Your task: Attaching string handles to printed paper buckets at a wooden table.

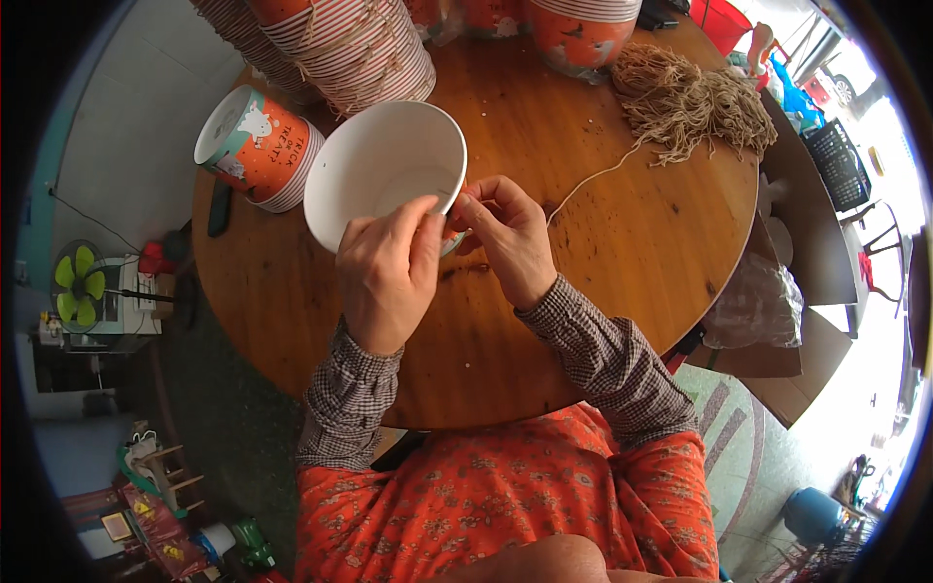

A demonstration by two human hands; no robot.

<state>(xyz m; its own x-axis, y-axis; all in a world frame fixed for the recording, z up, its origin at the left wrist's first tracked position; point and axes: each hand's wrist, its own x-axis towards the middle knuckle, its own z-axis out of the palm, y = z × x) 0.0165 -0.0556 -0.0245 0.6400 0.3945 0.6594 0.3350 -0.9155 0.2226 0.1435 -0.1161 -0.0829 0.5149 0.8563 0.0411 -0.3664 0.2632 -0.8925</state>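
A white-lined paper bucket [364,160] lies tilted on the round wooden table, its open mouth facing me. My right hand [510,238] grips the right side of its rim, thumb and fingers closed on the wall. At the near rim, the thumb and fingers of my left hand [386,277] are pinched together; what is between them is too small to make out. A pale strand of twine [595,178] runs from a loose tan twine bundle [690,102] at the back right and disappears beside my right hand.
Left of the bucket, a short stack of orange printed buckets [267,141] lies on its side. Tall nested stacks [360,58] with twine ends stand behind, and more wrapped buckets [583,39] at the back. A cardboard box [812,223] with clear plastic stands beyond the table's right edge.
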